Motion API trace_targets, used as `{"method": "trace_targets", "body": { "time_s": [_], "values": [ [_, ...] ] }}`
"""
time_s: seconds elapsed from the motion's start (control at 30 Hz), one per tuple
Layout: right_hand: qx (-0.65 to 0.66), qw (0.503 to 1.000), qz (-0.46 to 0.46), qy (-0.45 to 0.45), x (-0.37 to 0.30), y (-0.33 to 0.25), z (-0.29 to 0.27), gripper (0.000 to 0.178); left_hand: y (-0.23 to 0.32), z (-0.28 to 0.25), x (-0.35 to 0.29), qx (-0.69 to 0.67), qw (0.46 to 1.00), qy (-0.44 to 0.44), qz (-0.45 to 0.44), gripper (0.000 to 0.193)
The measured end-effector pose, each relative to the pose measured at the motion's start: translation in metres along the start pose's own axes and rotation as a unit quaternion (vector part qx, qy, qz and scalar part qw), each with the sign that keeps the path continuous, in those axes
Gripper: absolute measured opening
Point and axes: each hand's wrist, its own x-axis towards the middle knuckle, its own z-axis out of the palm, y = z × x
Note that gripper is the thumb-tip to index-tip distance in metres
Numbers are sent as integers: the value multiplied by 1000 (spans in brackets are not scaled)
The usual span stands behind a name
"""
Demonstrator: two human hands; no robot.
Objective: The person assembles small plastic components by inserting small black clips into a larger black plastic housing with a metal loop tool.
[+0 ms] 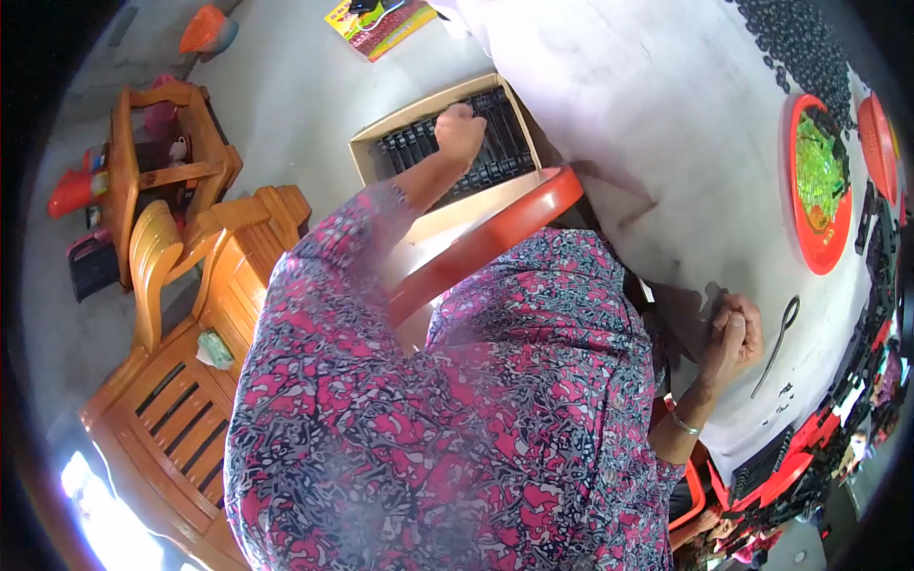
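My left hand is over an open cardboard box, its fingers curled closed among the contents. Rows of long black plastic parts fill the box. What those fingers hold, if anything, is hidden. At the edge of the pale-covered table, my right hand is closed, with the fingers folded in. A dark shape beside its fingertips may be shadow or a small part; I cannot tell. A dark looped metal tool lies on the table to the right of that hand.
A broad red curved rim stands between my body and the box. On the table are a red basin with green pieces and a heap of small black parts. Wooden chair at left; yellow-red carton at the far side.
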Motion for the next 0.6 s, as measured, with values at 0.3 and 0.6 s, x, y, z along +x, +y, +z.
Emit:
{"method": "trace_targets", "body": {
  "time_s": [0.3,0.6],
  "values": [
    [142,964,-224,-26,6,-78,14,55,172,-84,-213,-317,790,-324,414,32],
    [32,873,-477,90,10,-110,23,98,215,-15,-326,-394,666,-448,448,50]
  ]
}}
